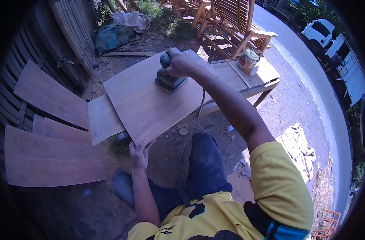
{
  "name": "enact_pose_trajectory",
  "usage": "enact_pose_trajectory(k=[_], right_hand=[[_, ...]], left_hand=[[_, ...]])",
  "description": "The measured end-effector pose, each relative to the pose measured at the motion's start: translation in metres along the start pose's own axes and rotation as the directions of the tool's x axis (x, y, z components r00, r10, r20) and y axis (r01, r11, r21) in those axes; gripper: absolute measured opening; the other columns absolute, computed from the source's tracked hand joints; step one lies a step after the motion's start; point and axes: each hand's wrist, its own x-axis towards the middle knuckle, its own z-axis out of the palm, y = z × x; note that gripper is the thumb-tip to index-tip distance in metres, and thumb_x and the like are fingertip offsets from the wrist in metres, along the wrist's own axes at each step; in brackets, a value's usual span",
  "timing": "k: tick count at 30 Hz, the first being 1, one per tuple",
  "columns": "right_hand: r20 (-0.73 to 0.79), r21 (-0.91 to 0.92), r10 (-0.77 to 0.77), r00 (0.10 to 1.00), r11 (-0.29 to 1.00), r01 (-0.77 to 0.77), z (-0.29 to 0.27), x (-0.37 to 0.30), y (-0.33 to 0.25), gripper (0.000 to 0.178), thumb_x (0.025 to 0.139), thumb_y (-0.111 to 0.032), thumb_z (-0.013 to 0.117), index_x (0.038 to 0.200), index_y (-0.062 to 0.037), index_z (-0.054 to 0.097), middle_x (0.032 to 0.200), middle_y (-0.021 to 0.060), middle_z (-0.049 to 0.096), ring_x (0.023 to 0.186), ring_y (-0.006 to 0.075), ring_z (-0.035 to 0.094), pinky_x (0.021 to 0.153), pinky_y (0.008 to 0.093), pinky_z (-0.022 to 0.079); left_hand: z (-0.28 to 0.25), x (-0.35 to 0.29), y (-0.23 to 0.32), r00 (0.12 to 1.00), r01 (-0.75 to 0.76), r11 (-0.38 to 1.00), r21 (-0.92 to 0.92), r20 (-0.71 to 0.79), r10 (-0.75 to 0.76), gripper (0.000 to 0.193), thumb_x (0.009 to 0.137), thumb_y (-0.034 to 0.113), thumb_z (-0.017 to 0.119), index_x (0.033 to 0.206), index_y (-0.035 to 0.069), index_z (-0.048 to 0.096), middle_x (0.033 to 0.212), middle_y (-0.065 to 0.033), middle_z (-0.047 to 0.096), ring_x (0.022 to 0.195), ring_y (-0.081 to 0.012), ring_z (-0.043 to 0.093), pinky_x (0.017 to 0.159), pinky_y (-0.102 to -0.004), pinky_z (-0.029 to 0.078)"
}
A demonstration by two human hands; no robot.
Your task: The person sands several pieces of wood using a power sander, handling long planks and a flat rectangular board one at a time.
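Note:
My right hand [180, 65] is wrapped round the top of a dark electric sander [170, 84], whose flat pad rests on a large wooden board [144, 98]. A cord runs from the sander over the board's near edge and down toward the ground. At the board's near left corner, my left hand [139, 154] grips the edge, with the thumb on top and the fingers partly hidden underneath. The board lies at a slant across a low wooden bench [240, 91], over a smaller pale wooden panel [102, 119] that sticks out on its left.
Several loose wooden panels [50, 158] lean at the left by a dark slatted fence [28, 52]. A tin can [249, 60] stands at the bench's right end. Wooden chairs [234, 24] stand beyond it. A pale cloth [296, 150] lies on the ground at right, beside a road with parked trucks [318, 30].

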Motion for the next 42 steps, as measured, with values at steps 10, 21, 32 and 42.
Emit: enact_pose_trajectory(k=[10, 21, 32, 42], right_hand=[[-0.104, -0.111, 0.354, 0.929, 0.925, -0.364, -0.068, -0.012, 0.146, 0.094, 0.077, -0.056, 0.083, 0.145, 0.0019, 0.053, 0.130, 0.0276, 0.071, 0.116, 0.0419, 0.072, 0.103, 0.0461, 0.058], [0.039, 0.013, 0.072, 0.997, 0.997, -0.073, -0.051, -0.093, 0.058, 0.082, 0.080, -0.051, 0.084, 0.142, -0.0039, 0.056, 0.123, 0.0263, 0.074, 0.114, 0.0433, 0.072, 0.103, 0.0480, 0.056], [0.021, 0.013, 0.062, 0.998, 0.998, -0.063, -0.032, -0.114, 0.028, 0.074, 0.081, -0.046, 0.082, 0.134, 0.0003, 0.059, 0.115, 0.0272, 0.075, 0.109, 0.0458, 0.072, 0.100, 0.0492, 0.057], [-0.073, -0.089, 0.274, 0.959, 0.956, -0.280, -0.074, -0.133, 0.104, 0.092, 0.082, -0.052, 0.083, 0.147, 0.0045, 0.049, 0.121, 0.0307, 0.073, 0.113, 0.0449, 0.073, 0.099, 0.0485, 0.058]], left_hand=[[-0.001, 0.005, -0.003, 1.000, -0.010, 1.000, 0.009, 0.016, 0.009, 0.050, 0.100, 0.009, 0.069, 0.140, -0.013, 0.051, 0.135, -0.0205, 0.064, 0.120, -0.0310, 0.071, 0.103, -0.0463, 0.065], [-0.005, 0.003, 0.002, 0.999, -0.019, 1.000, 0.007, 0.048, 0.018, 0.051, 0.103, 0.007, 0.065, 0.146, -0.012, 0.048, 0.138, -0.0220, 0.064, 0.122, -0.0329, 0.071, 0.105, -0.0491, 0.064], [0.002, 0.004, 0.014, 0.998, -0.011, 0.970, 0.242, -0.057, 0.026, 0.037, 0.108, 0.020, 0.063, 0.130, -0.010, 0.059, 0.121, -0.0171, 0.071, 0.105, -0.0279, 0.075, 0.091, -0.0445, 0.067], [-0.041, 0.110, 0.135, 0.730, -0.420, -0.127, 0.898, 0.418, 0.540, 0.038, 0.109, 0.026, 0.057, 0.137, 0.001, 0.063, 0.138, -0.0211, 0.063, 0.131, -0.0359, 0.059, 0.113, -0.0464, 0.046]])
